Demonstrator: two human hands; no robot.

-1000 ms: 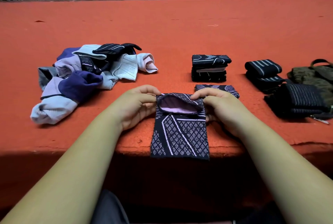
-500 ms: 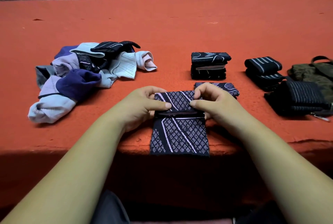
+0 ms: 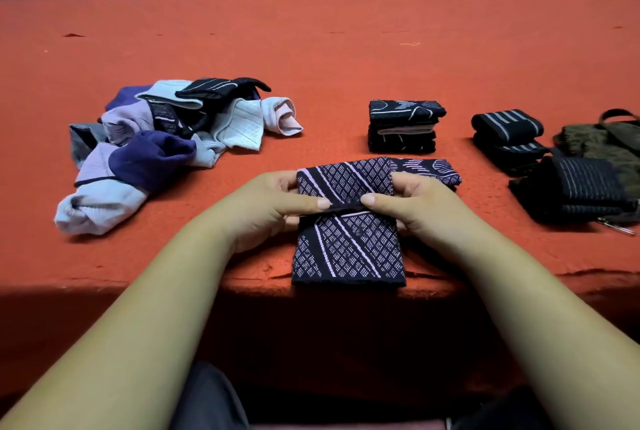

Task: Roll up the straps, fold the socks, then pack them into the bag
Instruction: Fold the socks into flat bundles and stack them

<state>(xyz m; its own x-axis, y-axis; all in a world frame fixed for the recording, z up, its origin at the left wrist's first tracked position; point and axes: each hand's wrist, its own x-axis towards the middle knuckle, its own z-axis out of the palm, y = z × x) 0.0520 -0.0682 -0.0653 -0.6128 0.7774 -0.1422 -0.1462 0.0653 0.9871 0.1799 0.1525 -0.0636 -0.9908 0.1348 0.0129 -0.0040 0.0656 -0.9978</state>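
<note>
Sock-folding step, we judged: left grip (image 3: 273, 202) and right grip (image 3: 414, 204) each pinched the diamond-patterned sock (image 3: 348, 249) at its fold. Pressing flat seemed next, with unfolded socks (image 3: 166, 152) waiting left of it.

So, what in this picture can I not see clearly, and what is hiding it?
Head view:
- Olive bag: cut off by the right edge; open or closed, cannot tell.
- Folded sock behind the diamond-pattern sock: mostly covered by that sock and the right hand.
- Sock pile: pieces overlap, count unclear.
- Left hand: most fingers hidden under the flap it pinches.
</note>
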